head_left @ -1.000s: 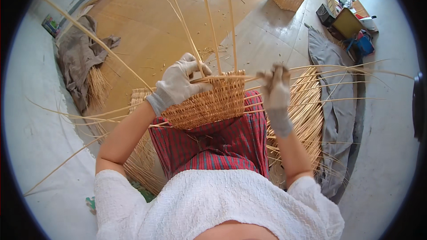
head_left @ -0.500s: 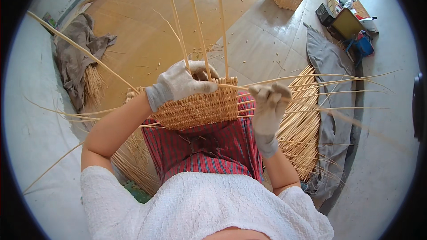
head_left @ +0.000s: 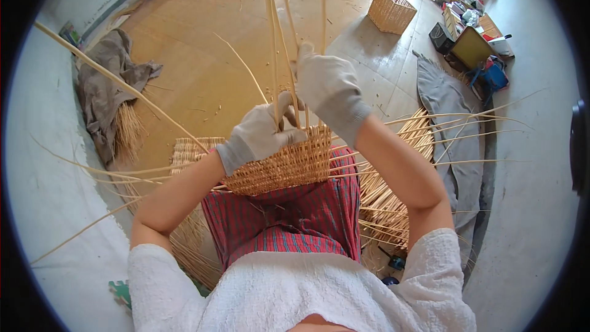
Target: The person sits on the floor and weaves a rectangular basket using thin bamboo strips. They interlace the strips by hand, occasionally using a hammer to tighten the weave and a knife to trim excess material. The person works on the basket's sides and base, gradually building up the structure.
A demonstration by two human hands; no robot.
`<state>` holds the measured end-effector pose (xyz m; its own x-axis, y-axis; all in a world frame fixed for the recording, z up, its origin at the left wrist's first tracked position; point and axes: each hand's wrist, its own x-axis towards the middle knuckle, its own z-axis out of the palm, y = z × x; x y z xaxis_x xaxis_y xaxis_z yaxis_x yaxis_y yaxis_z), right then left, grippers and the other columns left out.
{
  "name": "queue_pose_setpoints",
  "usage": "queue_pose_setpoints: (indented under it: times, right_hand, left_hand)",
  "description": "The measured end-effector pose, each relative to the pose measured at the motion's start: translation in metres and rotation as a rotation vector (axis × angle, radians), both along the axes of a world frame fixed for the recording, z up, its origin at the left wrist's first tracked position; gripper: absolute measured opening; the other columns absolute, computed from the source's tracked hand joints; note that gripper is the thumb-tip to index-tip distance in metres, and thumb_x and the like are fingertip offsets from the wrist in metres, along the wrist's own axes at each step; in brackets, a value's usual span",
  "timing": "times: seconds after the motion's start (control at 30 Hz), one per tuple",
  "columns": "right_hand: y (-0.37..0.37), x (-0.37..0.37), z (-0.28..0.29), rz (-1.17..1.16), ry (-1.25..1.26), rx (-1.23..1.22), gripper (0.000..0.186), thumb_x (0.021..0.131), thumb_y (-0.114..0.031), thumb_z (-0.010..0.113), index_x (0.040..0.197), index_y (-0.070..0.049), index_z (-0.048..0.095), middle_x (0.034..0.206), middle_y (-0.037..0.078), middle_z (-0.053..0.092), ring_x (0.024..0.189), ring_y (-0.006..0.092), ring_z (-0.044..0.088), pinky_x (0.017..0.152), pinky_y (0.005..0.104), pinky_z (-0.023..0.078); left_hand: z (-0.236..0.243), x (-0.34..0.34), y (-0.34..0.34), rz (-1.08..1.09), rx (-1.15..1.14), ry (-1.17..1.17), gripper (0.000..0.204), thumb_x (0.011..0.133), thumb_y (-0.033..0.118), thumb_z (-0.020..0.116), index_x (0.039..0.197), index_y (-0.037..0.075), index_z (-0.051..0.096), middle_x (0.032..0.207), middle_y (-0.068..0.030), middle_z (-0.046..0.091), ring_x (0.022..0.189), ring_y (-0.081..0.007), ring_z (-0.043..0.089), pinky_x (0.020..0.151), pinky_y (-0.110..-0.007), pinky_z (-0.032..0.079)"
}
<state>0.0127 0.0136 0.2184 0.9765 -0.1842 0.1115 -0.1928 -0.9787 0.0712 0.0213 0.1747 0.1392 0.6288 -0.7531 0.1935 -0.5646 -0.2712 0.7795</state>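
Tan, smooth flooring [head_left: 203,31], strewn with short offcuts, stretches back between pale walls. Before the person, a golden-brown, half-woven wicker basket [head_left: 286,169] sits against a red striped cloth [head_left: 295,212], below both hands. Gloved in pale grey, the left hand [head_left: 261,130] clamps its top edge beside slender upright rods [head_left: 275,55]; the right hand [head_left: 329,83] is raised among them, its grip unclear. Far behind stands a square woven basket [head_left: 391,13], contents indiscernible.
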Motion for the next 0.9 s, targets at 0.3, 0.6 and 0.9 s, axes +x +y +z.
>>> queue_pose_setpoints:
  times: [0.3, 0.6, 0.9]
  right_hand:
    - [-0.025, -0.035, 0.052, 0.492, -0.241, 0.084, 0.035, 0.09, -0.029, 0.066, 0.118, -0.008, 0.068, 0.086, 0.013, 0.077, 0.076, 0.0308, 0.076, 0.061, 0.0446, 0.059]
    - [-0.033, -0.027, -0.001, 0.703, -0.662, 1.441, 0.04, 0.096, -0.021, 0.059, 0.132, -0.005, 0.059, 0.123, 0.013, 0.066, 0.096, 0.0253, 0.07, 0.081, 0.0348, 0.06]
    - [-0.103, -0.119, -0.148, 0.615, -0.98, 2.435, 0.032, 0.11, -0.02, 0.047, 0.139, -0.007, 0.047, 0.09, 0.004, 0.058, 0.087, 0.021, 0.061, 0.099, 0.0516, 0.047]
  left_hand:
    - [0.006, 0.004, 0.002, -0.057, 0.087, -0.441, 0.043, 0.087, 0.034, 0.082, 0.119, 0.007, 0.07, 0.091, -0.0108, 0.074, 0.07, -0.0223, 0.066, 0.072, -0.036, 0.054]
    - [0.008, -0.004, -0.007, -0.039, 0.069, -0.268, 0.044, 0.079, 0.031, 0.088, 0.115, 0.012, 0.073, 0.103, -0.0107, 0.077, 0.093, -0.028, 0.071, 0.088, -0.04, 0.055]
    - [0.012, 0.01, -0.023, -0.194, -0.004, -0.255, 0.036, 0.076, 0.034, 0.09, 0.096, 0.008, 0.073, 0.096, -0.0076, 0.069, 0.099, -0.0278, 0.066, 0.093, -0.041, 0.051]
